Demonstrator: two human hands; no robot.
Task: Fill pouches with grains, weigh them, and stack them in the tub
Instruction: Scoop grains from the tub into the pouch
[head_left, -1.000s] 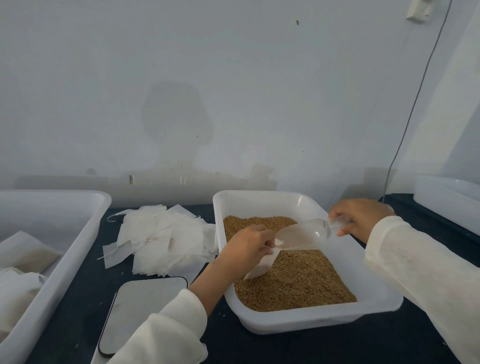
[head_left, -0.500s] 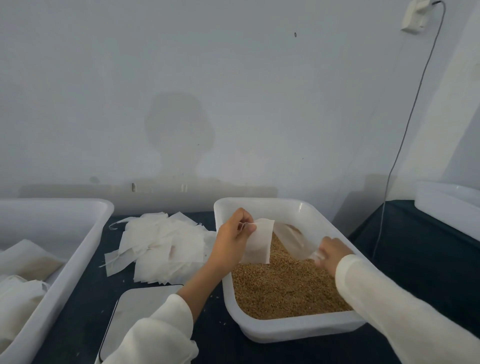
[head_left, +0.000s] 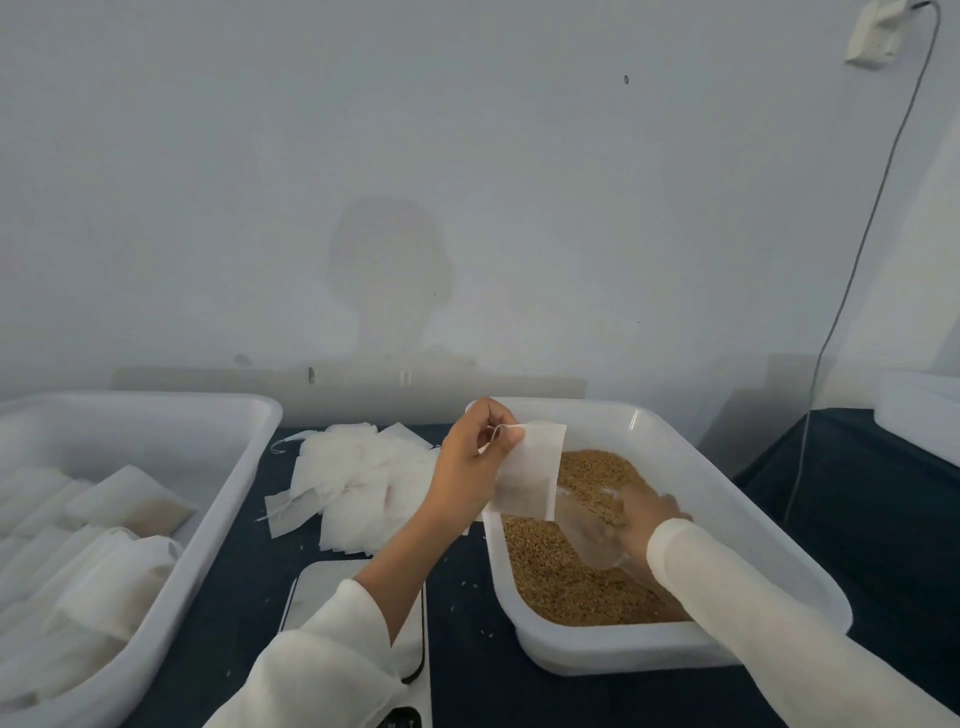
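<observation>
The tub (head_left: 156, 415) of filled pouches sits far left, and the tray of grain (head_left: 727, 499) sits right. The left hand (head_left: 467, 467) pinches an upright pouch (head_left: 530, 473) by its top corner over the tray's left rim. The right hand (head_left: 649, 525), blurred, grasps a clear scoop (head_left: 592, 535) just below and right of the pouch, the nearer hand to the grain. No writing is readable.

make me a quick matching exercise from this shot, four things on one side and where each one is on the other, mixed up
Things:
1. pouch
2. clear scoop
3. scale
4. filled pouches

Places:
A. in the left tub
B. down in the grains, in the right hand
C. on the table, under the left forearm
D. pinched at its top by the left hand, above the grain tub

Pairs: 1-D, 2-B, 3-C, 4-A
</observation>
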